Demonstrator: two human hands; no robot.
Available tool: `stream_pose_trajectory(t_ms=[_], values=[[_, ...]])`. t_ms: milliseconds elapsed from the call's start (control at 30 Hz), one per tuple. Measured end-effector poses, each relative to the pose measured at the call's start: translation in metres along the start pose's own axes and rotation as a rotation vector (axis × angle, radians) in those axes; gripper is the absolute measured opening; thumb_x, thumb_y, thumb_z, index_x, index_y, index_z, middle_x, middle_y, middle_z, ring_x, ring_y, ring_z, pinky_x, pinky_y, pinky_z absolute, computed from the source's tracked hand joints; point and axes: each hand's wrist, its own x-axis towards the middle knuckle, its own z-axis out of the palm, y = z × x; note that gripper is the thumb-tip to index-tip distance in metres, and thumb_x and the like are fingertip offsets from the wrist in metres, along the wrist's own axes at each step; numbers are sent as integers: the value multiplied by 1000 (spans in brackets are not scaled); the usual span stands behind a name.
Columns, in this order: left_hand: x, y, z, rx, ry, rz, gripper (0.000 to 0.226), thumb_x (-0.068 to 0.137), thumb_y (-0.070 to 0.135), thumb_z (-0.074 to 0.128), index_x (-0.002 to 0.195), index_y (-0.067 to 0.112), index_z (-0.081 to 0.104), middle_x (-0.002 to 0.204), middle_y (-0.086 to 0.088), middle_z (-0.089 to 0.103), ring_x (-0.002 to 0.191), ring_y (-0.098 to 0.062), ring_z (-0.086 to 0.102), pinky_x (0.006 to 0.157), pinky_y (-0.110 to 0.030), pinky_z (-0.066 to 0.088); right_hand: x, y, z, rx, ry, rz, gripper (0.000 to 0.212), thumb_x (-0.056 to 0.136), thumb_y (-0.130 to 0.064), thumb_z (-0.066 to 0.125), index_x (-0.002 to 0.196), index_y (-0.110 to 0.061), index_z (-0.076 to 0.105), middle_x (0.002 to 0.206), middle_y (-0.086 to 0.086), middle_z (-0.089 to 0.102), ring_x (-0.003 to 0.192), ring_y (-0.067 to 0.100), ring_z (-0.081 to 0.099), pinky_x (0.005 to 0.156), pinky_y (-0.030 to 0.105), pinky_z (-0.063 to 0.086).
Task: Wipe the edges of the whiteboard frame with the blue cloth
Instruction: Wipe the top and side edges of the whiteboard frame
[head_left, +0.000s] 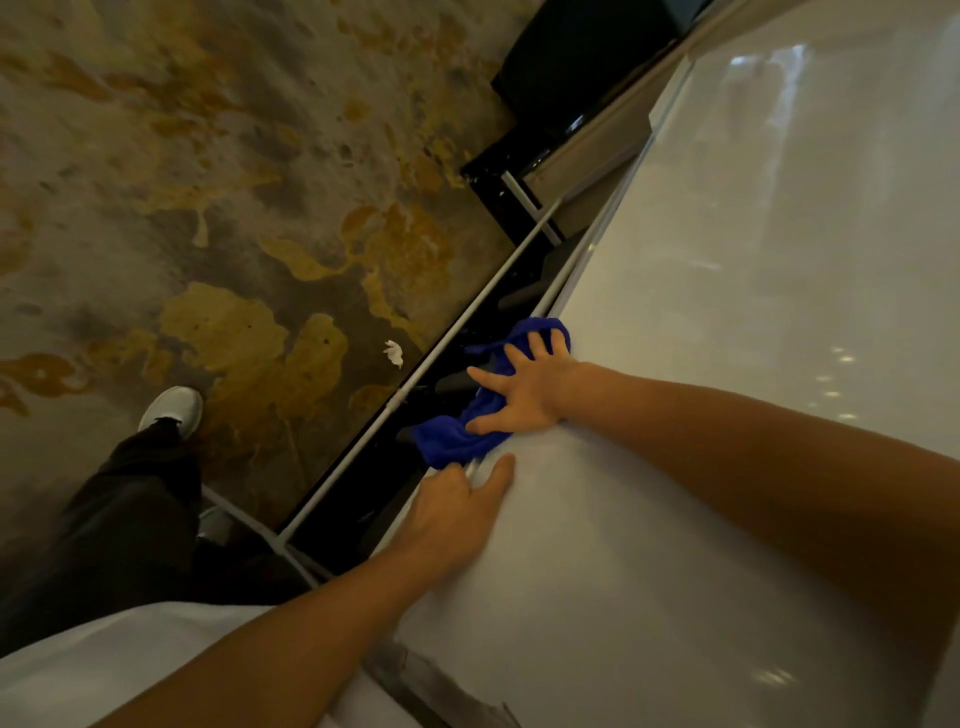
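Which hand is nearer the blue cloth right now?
Right. The right hand presses spread fingers flat on the blue cloth at the whiteboard frame; the left hand sits on that frame just beside the cloth.
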Motion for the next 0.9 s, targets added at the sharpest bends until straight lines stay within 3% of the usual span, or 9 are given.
stream_pose_trajectory(t_ms=[167,300,400,567,733,800,900], values=[[4,2,-4,-106,34,29,57,80,74,49,82,18,62,86,-2,66,78,-16,61,64,-31,45,2,-13,0,45,-61,-82,97,57,-101,5,146,-61,0,166,2,-1,144,49,-16,105,69,-18],[7,5,-5,9,61,27,76,78,80,43,102,10,63,107,-8,63,94,-27,60,75,-33,42,9,2,-15,49,-69,-17,94,61,-99,13,147,-60,7,166,1,-3,145,50,-12,107,70,-13],[13,9,-9,80,41,51,77,80,80,40,95,9,62,104,-14,65,86,-27,59,73,-33,43,14,12,-25,39,-18,131,91,68,-96,13,149,-56,7,166,5,-3,145,51,-9,110,70,-9],[11,11,-12,88,-27,75,97,70,88,30,102,4,66,105,-20,69,95,-36,65,87,-45,54,12,-17,-1,25,-128,-70,98,56,-101,11,146,-61,10,166,-1,0,144,52,-14,104,73,-15],[19,23,-26,153,-51,-37,127,54,101,23,136,8,47,133,-16,56,114,-36,57,91,-44,49,30,32,-45,51,-61,192,95,62,-99,15,148,-58,9,166,3,-3,142,56,-13,106,76,-11],[17,25,-26,151,-69,-50,127,56,101,24,143,9,42,142,-15,51,121,-37,54,94,-44,44,28,10,-38,15,-103,135,99,56,-101,14,146,-60,8,166,2,-4,141,56,-14,104,76,-12],[11,18,-25,159,-64,-75,126,57,100,23,139,6,45,139,-17,54,120,-36,55,93,-43,45,22,-23,-20,14,-148,-35,102,49,-102,10,144,-63,10,166,-2,-1,142,55,-16,102,74,-15]])
